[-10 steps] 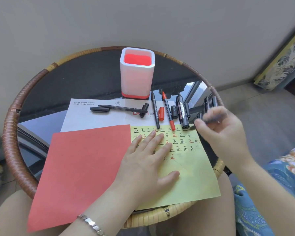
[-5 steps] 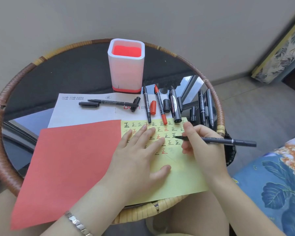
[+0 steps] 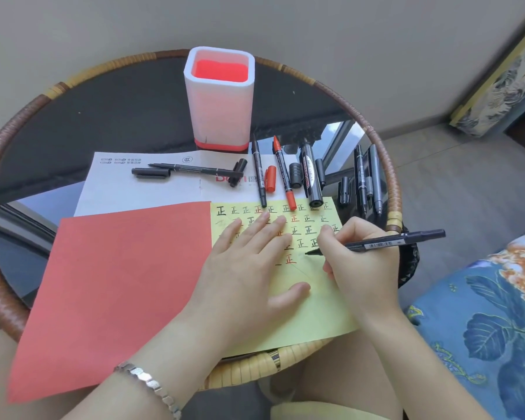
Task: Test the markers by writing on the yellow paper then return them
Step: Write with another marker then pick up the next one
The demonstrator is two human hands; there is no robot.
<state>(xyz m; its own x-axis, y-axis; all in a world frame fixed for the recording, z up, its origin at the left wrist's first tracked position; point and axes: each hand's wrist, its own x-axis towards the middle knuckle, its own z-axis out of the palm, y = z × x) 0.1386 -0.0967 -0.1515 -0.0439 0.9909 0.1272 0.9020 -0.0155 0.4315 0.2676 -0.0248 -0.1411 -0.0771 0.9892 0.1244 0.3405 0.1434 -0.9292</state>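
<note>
A round worktop (image 3: 73,116) with a wicker rim and a dark glass top carries everything. At the near left a red sheet (image 3: 109,283) lies flat, its near corner hanging past the rim. Behind it sits a white printed sheet (image 3: 140,189), with a thin black pen (image 3: 191,168) and its cap (image 3: 149,173) lying on it. At the far middle stands a white holder (image 3: 220,98) with a red inside and red base.

The left hand (image 3: 249,274), a metal bracelet (image 3: 147,386) on its wrist, lies open and flat on the yellow paper (image 3: 309,316), fingers spread, gripping nothing. The paper lies on the near right part of the worktop, just right of the red sheet and touching it, with rows of black and red written characters across its far half.

Along the paper's far edge lie uncapped markers: a slim black one (image 3: 259,174), a red cap (image 3: 270,178), a red marker (image 3: 284,174) and a thick black marker (image 3: 310,174). Further right, near the rim, more black markers (image 3: 365,180) lie side by side.

The right hand (image 3: 358,262) is closed around a black marker (image 3: 385,243), fingers pinching it near the tip. The tip touches or nearly touches the paper just right of the lowest red character; the barrel points out to the right.
</note>
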